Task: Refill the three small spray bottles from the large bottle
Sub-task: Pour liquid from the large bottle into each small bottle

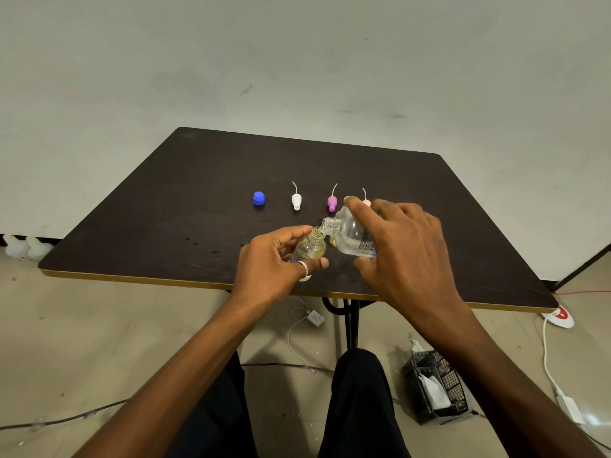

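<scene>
My left hand [276, 259] grips a small clear bottle [310, 247], uncapped and holding a little yellowish liquid. My right hand [401, 252] holds the large clear bottle [350, 236] tipped to the left, its open neck right at the small bottle's mouth. A second small bottle [332, 241] peeks out behind the large one, mostly hidden. On the dark table [198, 193] farther back lie a white spray top [296, 200], a purple spray top [332, 202] and a pink spray top [366, 202], partly hidden by my right thumb. A blue cap [259, 198] stands to their left.
The table's near edge [132, 280] runs just under my hands. On the floor are a black mesh basket [436, 388] at the right, white cables, a small white adapter [314, 317] under the table and a white power strip [558, 317].
</scene>
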The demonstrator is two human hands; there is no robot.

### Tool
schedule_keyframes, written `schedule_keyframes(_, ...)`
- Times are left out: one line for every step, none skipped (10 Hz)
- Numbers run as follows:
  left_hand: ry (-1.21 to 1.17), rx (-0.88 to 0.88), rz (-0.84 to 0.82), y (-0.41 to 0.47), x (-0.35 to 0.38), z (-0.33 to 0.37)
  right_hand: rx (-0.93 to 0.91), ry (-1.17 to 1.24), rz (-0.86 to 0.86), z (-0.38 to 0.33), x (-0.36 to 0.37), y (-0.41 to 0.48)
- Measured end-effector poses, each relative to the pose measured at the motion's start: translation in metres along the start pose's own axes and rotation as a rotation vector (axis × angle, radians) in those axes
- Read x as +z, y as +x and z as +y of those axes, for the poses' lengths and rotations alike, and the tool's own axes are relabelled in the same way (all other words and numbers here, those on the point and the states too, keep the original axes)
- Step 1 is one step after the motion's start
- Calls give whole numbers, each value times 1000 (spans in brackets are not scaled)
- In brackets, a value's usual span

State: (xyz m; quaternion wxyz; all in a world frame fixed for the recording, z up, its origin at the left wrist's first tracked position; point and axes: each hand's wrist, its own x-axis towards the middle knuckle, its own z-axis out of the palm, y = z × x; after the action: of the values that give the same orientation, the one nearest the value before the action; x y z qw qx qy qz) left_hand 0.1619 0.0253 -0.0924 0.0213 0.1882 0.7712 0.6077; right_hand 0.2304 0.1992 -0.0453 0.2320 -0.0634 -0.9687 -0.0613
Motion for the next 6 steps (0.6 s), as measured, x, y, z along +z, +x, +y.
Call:
schedule_keyframes(-4,-7,1,0,0,-1,3,-2,-4,0,0,0)
schedule_keyframes(4,-6,-2,1,0,-1,5,1,-10,0,0,0)
schedule_keyframes(8,-4,-3,1,0,-2,6,3,-10,0,0,0)
schedule_keyframes(8,-4,-5,1,0,-2,4,1,-11,-1,-1,0)
schedule_keyframes(-1,-6,-7,1,0,-2,5,-1,-20,0,-3,0)
schedule_keyframes(-1,-8,-11,0,0,-2,6,9,-32,0,-2,0)
